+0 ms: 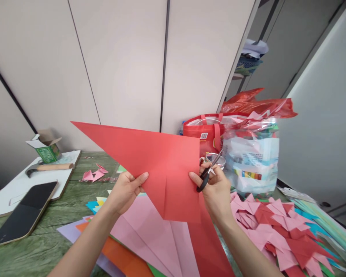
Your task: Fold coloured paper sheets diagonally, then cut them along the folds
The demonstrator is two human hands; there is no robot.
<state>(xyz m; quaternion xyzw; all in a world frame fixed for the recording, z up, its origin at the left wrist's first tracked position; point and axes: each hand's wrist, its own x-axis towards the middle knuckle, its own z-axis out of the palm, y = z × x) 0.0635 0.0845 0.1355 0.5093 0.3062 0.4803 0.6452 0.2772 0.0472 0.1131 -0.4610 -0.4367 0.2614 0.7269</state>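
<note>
A large red sheet of paper (161, 161), folded with a slanting edge that runs to a point at the upper left, is held up above the table. My left hand (129, 190) pinches its slanted lower edge between thumb and fingers. At the right edge, my right hand (215, 186) grips the paper with the thumb in front. Black-handled scissors (206, 177) also sit in that hand, their blades pointing up and right. Beneath the sheet lies a pile of coloured papers, with pink paper (150, 231) on top and red paper (210, 246) beside it.
A phone (25, 211), a hammer-like tool (49, 167) and a small green box (47, 148) lie at left. Folded pink and red pieces (276, 231) are heaped at right. Behind stand a red bag (193, 129) and a filled plastic bag (250, 161).
</note>
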